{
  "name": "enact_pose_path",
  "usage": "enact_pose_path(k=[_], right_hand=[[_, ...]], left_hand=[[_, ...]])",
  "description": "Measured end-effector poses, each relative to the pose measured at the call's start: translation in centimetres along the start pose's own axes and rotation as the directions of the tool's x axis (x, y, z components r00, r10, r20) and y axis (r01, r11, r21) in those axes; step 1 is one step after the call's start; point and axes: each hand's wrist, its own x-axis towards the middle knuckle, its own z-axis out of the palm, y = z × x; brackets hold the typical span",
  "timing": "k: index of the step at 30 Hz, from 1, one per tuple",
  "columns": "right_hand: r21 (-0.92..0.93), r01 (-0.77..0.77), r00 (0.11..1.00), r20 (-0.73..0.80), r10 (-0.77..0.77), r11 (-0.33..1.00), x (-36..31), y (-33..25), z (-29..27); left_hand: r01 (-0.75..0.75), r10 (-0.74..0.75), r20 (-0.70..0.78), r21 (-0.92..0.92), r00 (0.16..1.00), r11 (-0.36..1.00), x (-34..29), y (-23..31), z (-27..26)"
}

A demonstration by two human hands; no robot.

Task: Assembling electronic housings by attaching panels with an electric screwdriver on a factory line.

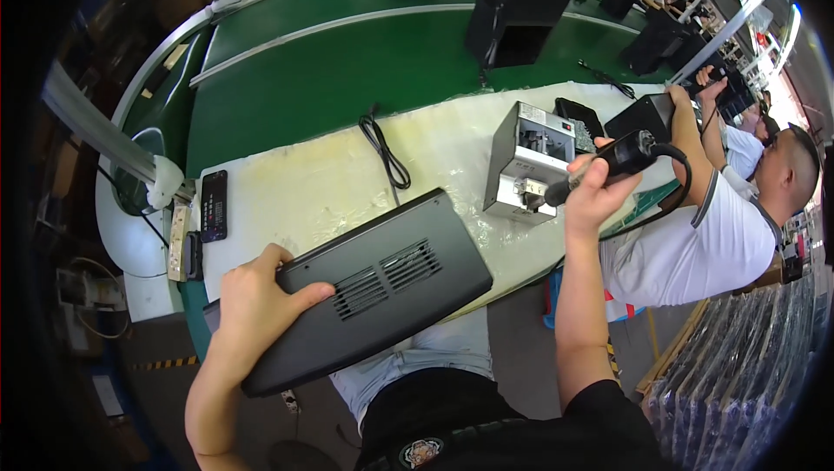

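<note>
A black box-shaped case with two slotted vents [404, 306] lies tilted at the near edge of the worktop, partly above my lap. My left hand [256, 301] grips its left end, thumb on the vented face and fingers over the far edge. In my right hand [595, 197] is a black corded electric screwdriver [625, 156], its cable looping down past my wrist. The screwdriver's nose points left at the front of a metal screw feeder [504, 162]; whether its bit touches a screw is hidden. A black tray of small screws [582, 128] sits behind the feeder.
A coiled black cable [382, 154] and a remote control [215, 206] lie on the plastic-covered worktop [295, 175]. Beyond runs a green conveyor [347, 63] carrying black speakers [521, 6]. A co-worker in white [695, 236] sits close on the right, beside wrapped stacked panels [738, 375].
</note>
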Motion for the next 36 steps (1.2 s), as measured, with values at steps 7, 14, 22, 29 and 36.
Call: enact_pose_path(k=[7, 14, 22, 29, 36], right_hand=[[0.114, -0.141, 0.984, 0.126, 0.127, 0.983, 6.1, -11.5, 2.1], [0.574, -0.242, 0.947, 0.315, 0.061, 0.782, 5.8, -19.9, 14.0], [0.537, -0.206, 0.872, 0.481, -0.096, 0.818, 1.8, -21.0, 20.0], [0.524, -0.185, 0.871, 0.478, -0.108, 0.831, 2.1, -21.2, 20.1], [0.522, -0.156, 0.835, 0.523, -0.17, 0.839, 0.8, -20.4, 20.5]], left_hand=[[-0.117, 0.114, -0.08, -0.036, 0.99, 0.993, 0.1, 1.7, 1.2], [-0.126, 0.12, -0.102, -0.045, 0.987, 0.991, -0.5, 0.9, 1.4], [-0.127, 0.119, -0.132, -0.048, 0.984, 0.991, -0.6, 0.7, 1.5], [-0.139, 0.13, -0.151, -0.053, 0.98, 0.989, -0.5, 0.8, 1.5], [-0.16, 0.151, -0.147, -0.052, 0.977, 0.986, -0.4, 0.4, 1.8]])
